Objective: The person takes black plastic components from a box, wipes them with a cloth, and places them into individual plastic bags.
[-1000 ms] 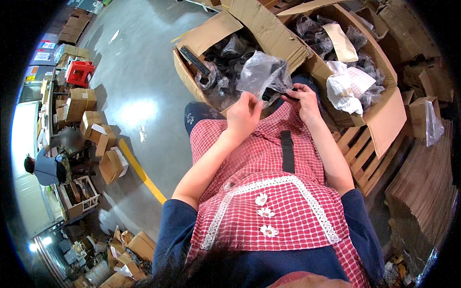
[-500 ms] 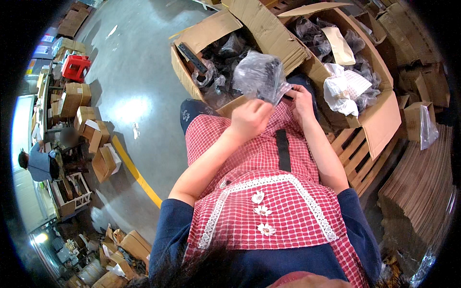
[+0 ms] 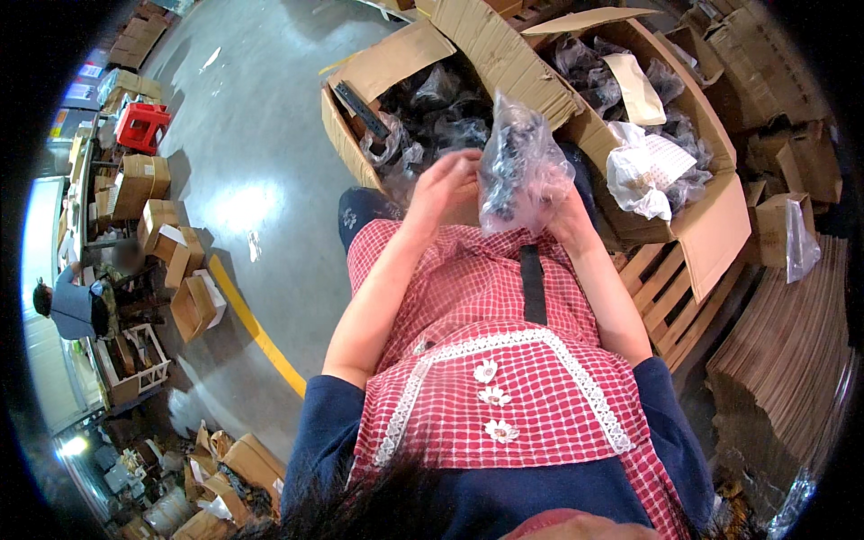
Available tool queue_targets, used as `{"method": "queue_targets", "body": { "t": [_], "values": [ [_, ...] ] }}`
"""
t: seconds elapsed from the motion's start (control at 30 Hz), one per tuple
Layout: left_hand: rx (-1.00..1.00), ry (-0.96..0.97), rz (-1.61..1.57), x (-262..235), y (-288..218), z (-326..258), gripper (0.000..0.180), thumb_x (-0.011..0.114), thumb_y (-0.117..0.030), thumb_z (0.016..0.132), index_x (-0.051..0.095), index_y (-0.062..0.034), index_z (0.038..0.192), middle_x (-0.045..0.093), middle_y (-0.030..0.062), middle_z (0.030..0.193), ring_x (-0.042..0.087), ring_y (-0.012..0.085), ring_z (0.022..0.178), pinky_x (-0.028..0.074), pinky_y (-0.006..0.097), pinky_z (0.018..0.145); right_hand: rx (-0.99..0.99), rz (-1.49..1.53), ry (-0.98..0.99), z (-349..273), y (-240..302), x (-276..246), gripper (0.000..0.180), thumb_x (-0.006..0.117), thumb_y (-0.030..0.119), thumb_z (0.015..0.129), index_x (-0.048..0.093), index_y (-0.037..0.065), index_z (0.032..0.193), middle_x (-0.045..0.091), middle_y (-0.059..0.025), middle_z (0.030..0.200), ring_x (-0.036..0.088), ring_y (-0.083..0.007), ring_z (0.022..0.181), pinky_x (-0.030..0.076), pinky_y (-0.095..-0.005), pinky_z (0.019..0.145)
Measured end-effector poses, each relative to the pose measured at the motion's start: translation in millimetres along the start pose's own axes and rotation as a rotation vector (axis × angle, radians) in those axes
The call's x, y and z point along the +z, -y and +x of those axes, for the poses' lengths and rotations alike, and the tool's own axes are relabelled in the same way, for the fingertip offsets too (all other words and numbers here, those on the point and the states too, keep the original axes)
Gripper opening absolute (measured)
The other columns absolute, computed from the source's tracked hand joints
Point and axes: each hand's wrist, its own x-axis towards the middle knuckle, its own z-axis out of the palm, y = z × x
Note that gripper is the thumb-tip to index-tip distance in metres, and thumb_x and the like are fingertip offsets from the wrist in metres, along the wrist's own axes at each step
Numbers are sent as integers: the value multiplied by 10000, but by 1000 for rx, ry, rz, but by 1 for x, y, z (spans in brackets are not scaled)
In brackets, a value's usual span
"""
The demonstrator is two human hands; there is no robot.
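Observation:
A clear plastic bag [image 3: 522, 171] with dark parts inside stands up above my lap, in front of the open box. My right hand [image 3: 565, 214] grips it at its lower right side, its fingers partly hidden behind the plastic. Just left of the bag is my left hand [image 3: 443, 184], somewhat blurred, its fingers loosely bent and apart with nothing seen in them. Behind it stands an open cardboard box [image 3: 340, 135] filled with dark parts in clear bags. A long dark perforated strip [image 3: 360, 108] leans inside its left edge.
To the right, a second open carton [image 3: 720, 225] on a wooden pallet [image 3: 670, 310] holds more bagged parts and crumpled white paper [image 3: 639, 171]. Flattened cardboard [image 3: 783, 351] is stacked at far right. Across the floor on the left are small boxes, a red stool [image 3: 141, 128] and another person [image 3: 74, 304].
The bag has been turned more upright and brought slightly right and nearer to me. My left hand has come off it and moved left and up; my right hand still grips it.

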Motion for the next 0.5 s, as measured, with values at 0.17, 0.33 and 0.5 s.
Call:
{"method": "queue_targets", "body": {
  "t": [0.17,0.33,0.5],
  "values": [
    [33,-53,-99,-2,0,-3,159,617,-85,975,676,10,1088,711,38,976,671,111,832,551,247,741,44,-93,14,2,-5,7,419,768,40,767,628,39,1161,668,-65,1053,666,-199,928,574,-347,834],
    [-10,-52,-162,0,23,-10,151,638,-112,967,703,-25,1072,701,10,896,646,83,783,520,233,677,94,-118,-20,2,-7,-2,415,770,35,746,632,37,1137,668,-56,1002,670,-190,867,573,-334,767],
    [-136,-100,-37,1,20,-2,266,540,-167,1017,645,-9,1204,702,87,1079,678,167,933,557,315,815,102,-147,-49,-1,1,-1,358,755,31,758,654,35,1101,676,-50,1001,666,-177,869,564,-314,755]
  ]
}}
